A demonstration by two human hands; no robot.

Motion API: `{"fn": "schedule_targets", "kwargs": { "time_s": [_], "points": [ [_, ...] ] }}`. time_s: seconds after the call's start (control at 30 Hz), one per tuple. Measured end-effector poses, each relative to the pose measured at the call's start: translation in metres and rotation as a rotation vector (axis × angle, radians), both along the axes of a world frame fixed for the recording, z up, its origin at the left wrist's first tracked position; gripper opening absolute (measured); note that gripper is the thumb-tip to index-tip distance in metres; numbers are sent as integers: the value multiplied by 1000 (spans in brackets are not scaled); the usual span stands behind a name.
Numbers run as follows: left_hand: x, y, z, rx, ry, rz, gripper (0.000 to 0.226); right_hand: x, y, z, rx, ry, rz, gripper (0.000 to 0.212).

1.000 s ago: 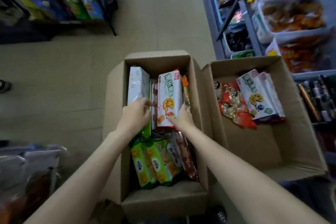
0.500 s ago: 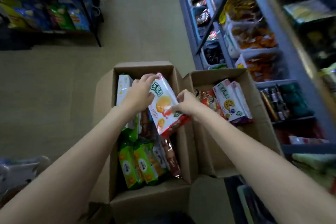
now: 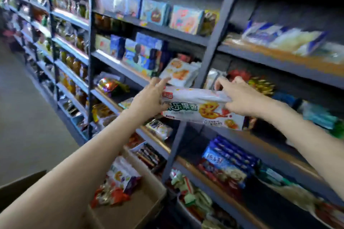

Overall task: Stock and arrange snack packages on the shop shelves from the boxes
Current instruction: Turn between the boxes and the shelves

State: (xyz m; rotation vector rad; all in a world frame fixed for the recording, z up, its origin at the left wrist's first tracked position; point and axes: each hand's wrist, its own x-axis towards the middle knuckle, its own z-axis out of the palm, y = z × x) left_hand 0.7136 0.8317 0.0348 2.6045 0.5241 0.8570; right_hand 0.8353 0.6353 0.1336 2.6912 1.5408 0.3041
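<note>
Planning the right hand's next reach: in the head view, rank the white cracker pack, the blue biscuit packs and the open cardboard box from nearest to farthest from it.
1. White cracker pack: in the right hand itself.
2. Blue biscuit packs: on the shelf below the hand.
3. Cardboard box: lower left, on the floor side.

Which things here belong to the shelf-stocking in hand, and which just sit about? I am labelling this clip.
In the job:
- white biscuit packet with orange print, held at its ends by left hand and right hand
- grey metal shelf rack
- brown cardboard box of snacks

Just sitting there:
- blue wafer packets
- pastel gift boxes
- orange drink bottles
</note>
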Motion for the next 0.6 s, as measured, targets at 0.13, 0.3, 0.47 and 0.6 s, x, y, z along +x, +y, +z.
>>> {"fn": "schedule_targets", "kwargs": {
  "time_s": [0.13,0.3,0.47,0.6],
  "points": [
    [39,-93,75,-11,-533,-80,63,2,-118,67,340,-225,-21,40],
    [71,-187,156,10,-868,-292,56,-13,-222,124,590,-595,-59,38],
    [97,-239,213,42,-898,-460,48,1,-281,161,698,-818,-215,37],
    [125,-243,234,77,-779,-504,48,40,-303,179,584,-889,-322,36]
  ]
}}
